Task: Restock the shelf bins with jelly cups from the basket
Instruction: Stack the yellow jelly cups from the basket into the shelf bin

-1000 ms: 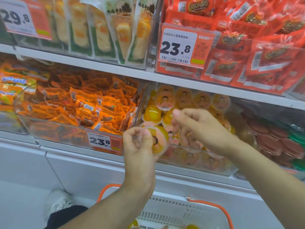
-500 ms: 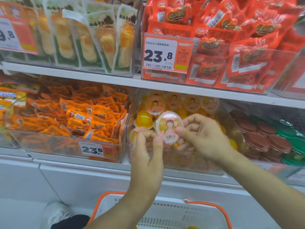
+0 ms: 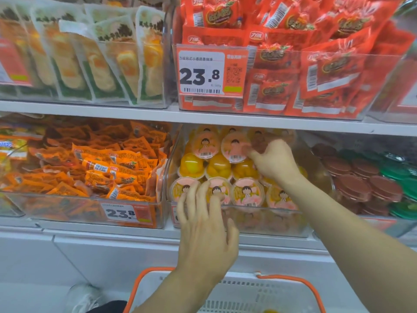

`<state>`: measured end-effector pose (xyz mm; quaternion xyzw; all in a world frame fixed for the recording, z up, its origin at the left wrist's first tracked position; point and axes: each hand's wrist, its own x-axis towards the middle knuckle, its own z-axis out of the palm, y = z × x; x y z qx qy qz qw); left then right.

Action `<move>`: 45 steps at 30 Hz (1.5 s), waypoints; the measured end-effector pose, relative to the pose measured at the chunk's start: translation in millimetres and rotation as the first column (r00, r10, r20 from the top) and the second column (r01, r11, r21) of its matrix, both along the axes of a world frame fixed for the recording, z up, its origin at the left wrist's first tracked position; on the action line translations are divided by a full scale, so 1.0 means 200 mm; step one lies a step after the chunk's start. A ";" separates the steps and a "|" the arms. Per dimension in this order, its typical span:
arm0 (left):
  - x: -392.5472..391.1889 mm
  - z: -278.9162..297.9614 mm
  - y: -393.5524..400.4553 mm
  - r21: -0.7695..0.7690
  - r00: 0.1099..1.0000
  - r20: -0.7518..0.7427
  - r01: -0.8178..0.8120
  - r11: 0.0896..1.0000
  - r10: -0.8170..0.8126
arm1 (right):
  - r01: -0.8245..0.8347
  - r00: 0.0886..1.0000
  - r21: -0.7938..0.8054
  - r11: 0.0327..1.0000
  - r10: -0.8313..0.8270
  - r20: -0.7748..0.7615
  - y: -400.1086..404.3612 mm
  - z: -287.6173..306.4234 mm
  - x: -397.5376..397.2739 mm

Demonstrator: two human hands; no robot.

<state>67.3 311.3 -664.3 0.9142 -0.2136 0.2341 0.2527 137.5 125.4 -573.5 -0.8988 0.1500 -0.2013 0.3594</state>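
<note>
Setting: shop shelving (image 3: 144, 119), two tiers of clear bins, white base panel below.
Basket: basket (image 3: 291, 294), white with orange handles, at the bottom edge, nearest the camera; something yellow shows inside, blurred.
Shoe: pale shoe (image 3: 82, 298) on the floor, left of the basket.
Left hand: left hand (image 3: 206, 233) raised before the jelly bin's front wall, fingers spread apart and nearly straight, holding nothing; fingertips overlap the front-row cups, contact cannot be told.
Jelly bin: clear bin (image 3: 270, 224) on the lower tier, holding jelly cups (image 3: 247, 195) in rows, some lid-forward, yellow fruit showing in the middle row.
Right hand: right hand (image 3: 274, 162) reaching deeper into the bin, fingers curled at the upright cup (image 3: 234, 147) in the upper row; fingertips touch its right edge.
Neighbours: orange packets (image 3: 90, 163) in the left bin; brown- and green-lidded cups (image 3: 361, 179) to the right.
Upper tier: red packets (image 3: 304, 64) behind a 23.8 price tag (image 3: 203, 71); pale pouches (image 3: 101, 57) to the left.
</note>
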 end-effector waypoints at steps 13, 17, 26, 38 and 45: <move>-0.03 -0.01 -0.05 -0.111 0.997 0.042 0.076 0.991 -0.072 | -0.005 1.000 -0.261 0.965 0.004 -0.005 -0.03 0.05 0.01; -0.08 0.02 -0.08 -0.269 0.965 0.142 0.254 0.929 -0.223 | -0.022 0.986 -0.227 0.974 0.059 0.159 -0.01 0.11 -0.10; -0.21 -0.41 -0.11 0.257 0.656 -0.684 0.627 0.736 -0.319 | -0.407 0.890 -0.272 0.872 0.446 0.100 0.07 -0.38 -0.67; -0.42 -1.40 -0.10 0.502 0.560 -0.799 0.420 0.756 0.220 | -0.586 0.538 -0.027 0.810 0.365 -0.760 -0.13 -1.50 -0.91; -0.47 -1.65 -0.27 0.227 0.571 -0.817 0.182 0.957 0.085 | -0.527 0.568 -0.167 0.833 0.199 -0.798 -0.17 -1.82 -0.95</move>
